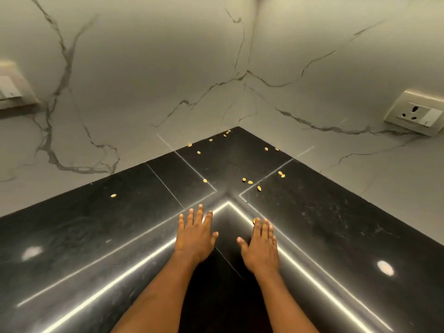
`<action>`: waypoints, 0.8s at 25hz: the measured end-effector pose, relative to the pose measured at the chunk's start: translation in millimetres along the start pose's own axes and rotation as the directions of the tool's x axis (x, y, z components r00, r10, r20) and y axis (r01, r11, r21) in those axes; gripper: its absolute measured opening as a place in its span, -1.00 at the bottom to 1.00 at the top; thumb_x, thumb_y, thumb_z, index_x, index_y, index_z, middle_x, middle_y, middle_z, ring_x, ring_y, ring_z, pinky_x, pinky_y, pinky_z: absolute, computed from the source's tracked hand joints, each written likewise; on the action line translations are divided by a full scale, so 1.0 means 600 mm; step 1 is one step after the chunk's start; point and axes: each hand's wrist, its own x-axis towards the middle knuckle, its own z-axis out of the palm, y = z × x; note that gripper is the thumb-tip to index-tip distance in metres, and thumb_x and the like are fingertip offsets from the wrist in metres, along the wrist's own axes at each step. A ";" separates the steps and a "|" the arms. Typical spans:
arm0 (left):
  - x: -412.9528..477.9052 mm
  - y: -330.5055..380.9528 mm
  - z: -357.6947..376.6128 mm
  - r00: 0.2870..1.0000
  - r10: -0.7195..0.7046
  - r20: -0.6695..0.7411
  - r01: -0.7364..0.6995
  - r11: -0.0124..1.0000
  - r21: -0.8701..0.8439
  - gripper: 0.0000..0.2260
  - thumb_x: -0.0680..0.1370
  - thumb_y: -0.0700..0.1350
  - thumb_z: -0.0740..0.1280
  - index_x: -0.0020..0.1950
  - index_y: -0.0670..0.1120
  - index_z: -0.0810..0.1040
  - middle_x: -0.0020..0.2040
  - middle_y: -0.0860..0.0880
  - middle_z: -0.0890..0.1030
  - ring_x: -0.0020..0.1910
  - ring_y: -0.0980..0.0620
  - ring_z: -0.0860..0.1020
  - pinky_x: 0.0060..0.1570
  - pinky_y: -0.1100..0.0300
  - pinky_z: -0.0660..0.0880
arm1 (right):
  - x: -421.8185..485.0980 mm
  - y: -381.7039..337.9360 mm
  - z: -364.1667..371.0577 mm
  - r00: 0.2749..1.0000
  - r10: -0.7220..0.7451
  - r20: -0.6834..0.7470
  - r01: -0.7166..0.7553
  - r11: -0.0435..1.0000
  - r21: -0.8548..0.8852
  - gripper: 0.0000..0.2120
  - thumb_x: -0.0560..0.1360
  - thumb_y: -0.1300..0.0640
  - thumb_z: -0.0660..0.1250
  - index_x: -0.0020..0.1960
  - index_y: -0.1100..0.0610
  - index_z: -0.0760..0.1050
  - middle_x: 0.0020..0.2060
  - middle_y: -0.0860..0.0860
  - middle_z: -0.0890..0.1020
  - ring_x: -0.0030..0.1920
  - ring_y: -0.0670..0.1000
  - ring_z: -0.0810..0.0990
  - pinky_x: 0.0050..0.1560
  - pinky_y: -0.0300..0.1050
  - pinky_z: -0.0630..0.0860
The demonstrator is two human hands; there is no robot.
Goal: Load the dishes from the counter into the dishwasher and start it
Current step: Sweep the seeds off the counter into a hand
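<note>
From the head view, the left hand [195, 236] and right hand [260, 246] lie palm-down with fingers straight and spread, holding nothing. They are on or just over the black surface [96, 236] at its inner corner; I cannot tell whether they touch it. This looks like a neutral pose before any reaching starts. Small yellow seeds [250, 181] are scattered toward the marble wall [144, 68], one just beside the right index fingertip. A socket [415, 115] sits on the right. No dishes or dishwasher are in view, so loading seems not yet begun.
</note>
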 end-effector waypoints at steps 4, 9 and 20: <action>0.070 -0.016 0.018 0.999 0.012 0.038 -0.011 1.000 -0.021 -0.40 0.67 0.16 0.04 0.63 0.00 -0.12 0.62 -0.11 -0.18 0.59 -0.17 -0.18 0.52 -0.16 -0.19 | 0.051 -0.003 0.023 0.997 0.076 0.012 -0.076 0.997 -0.002 -0.22 0.61 -0.19 0.10 0.57 0.13 -0.25 0.56 0.11 -0.20 0.56 0.09 -0.21 0.53 -0.01 -0.16; 0.150 -0.022 0.042 0.999 -0.049 0.023 0.051 0.989 -0.139 -0.35 0.67 0.18 0.05 0.62 -0.03 -0.19 0.61 -0.16 -0.23 0.59 -0.17 -0.17 0.54 -0.06 -0.15 | 0.138 -0.005 0.043 0.990 0.131 -0.057 -0.133 0.990 -0.039 -0.24 0.61 -0.25 -0.01 0.57 0.16 -0.24 0.57 0.13 -0.15 0.56 0.08 -0.19 0.54 0.00 -0.24; 0.345 0.004 0.060 0.974 -0.220 -0.053 0.199 0.944 -0.265 -0.36 0.68 0.17 -0.01 0.61 -0.14 -0.16 0.62 -0.14 -0.16 0.59 -0.08 -0.19 0.52 0.05 -0.26 | 0.361 -0.030 0.056 0.979 0.084 -0.184 -0.099 0.992 -0.073 -0.29 0.61 -0.24 -0.10 0.58 0.19 -0.14 0.57 0.12 -0.03 0.57 0.09 -0.10 0.55 0.03 -0.18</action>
